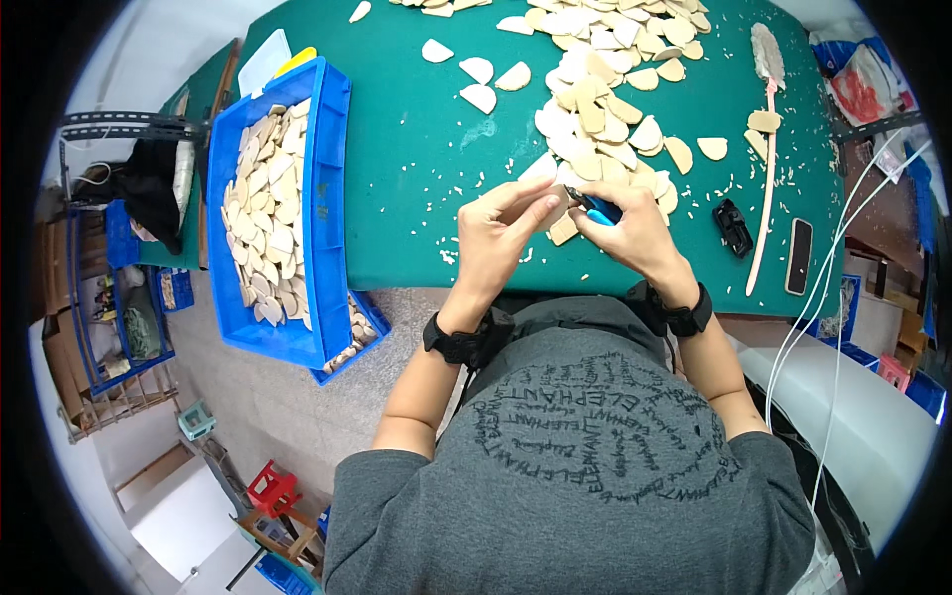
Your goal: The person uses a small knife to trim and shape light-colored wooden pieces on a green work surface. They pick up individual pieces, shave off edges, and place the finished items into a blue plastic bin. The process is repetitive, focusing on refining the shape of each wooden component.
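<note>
Near the front edge of the green table, my left hand (499, 230) pinches a thin, cream half-round piece (558, 208) between thumb and fingers. Blue-handled cutting pliers (598, 215) are gripped in my right hand (636, 234), their dark jaws at the edge of that piece. My fingers hide part of both the piece and the handles. Just beyond my hands spreads a heap of similar half-round pieces (595, 104), with a few loose ones (478, 97) to its left. Tiny pale scraps lie scattered over the tabletop (416, 198).
A blue crate (327, 218) full of such pieces stands at the table's left side, above another blue bin (369, 342). To the right lie a long-handled brush (762, 213), a black clip-like object (732, 229) and a phone (798, 256). White cables (831, 263) hang at far right.
</note>
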Demonstrator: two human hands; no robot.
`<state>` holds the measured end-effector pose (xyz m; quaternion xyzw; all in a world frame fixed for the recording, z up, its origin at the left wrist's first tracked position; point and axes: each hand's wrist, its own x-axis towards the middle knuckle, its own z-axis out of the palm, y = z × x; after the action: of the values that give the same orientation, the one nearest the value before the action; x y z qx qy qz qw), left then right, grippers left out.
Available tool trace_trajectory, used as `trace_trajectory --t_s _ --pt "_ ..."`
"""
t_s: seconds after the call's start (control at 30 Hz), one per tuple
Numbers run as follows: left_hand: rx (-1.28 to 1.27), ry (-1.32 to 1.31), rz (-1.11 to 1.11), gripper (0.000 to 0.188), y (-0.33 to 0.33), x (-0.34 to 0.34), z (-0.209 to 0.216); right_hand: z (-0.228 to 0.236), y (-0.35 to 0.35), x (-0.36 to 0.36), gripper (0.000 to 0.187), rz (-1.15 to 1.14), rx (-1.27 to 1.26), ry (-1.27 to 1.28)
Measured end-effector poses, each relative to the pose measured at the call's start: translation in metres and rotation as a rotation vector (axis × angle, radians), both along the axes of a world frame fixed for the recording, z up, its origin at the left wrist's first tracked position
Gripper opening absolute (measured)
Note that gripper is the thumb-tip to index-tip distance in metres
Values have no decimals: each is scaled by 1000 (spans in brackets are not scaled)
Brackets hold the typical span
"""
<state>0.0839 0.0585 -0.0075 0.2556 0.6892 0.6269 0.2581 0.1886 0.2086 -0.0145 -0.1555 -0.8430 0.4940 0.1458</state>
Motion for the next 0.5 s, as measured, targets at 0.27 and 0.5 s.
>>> trace_trajectory --t_s 0.27,0.5 --pt "14 -28 0 26 -20 -24 0 -9 -22 -20 21 -16 -51 -25" --pt "-38 204 389 29 -82 -101 -1 -12 -18 -23 16 -177 -311 -50"
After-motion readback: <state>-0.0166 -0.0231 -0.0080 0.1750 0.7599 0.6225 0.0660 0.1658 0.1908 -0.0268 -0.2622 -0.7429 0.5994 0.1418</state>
